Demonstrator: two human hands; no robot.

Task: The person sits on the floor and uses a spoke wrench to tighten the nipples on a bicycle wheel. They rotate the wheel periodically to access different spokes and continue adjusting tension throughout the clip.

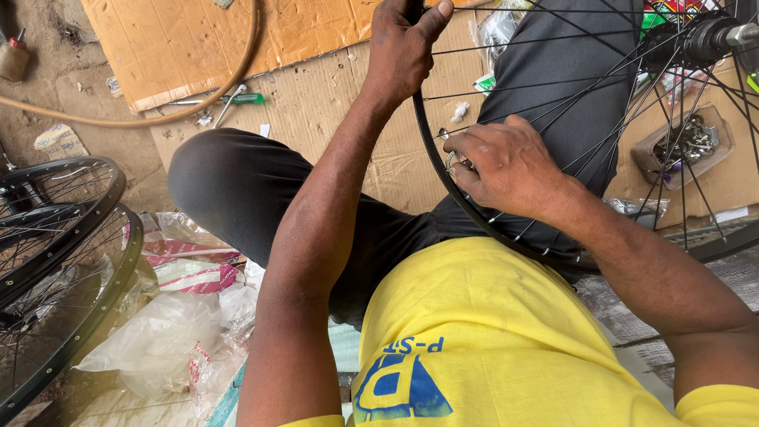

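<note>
Taking the black bicycle rim (474,217) on the person's lap as landmark: well left of it, two finished wheels (55,237) lie on the floor beside crumpled plastic bags (174,332). Up and left of the rim, a green-handled screwdriver (237,99) rests on cardboard (316,103). The left hand (403,47) has its grip closed over the rim's upper edge, steadying it. Inside the rim, the right hand (506,162) pinches a small metal tool (452,162) at a spoke end. Should that pinch slip, the tool could spring off the nipple; a loosened left grip would let the wheel roll. Right of the rim, a tray of small metal parts (684,146) could be knocked.
</note>
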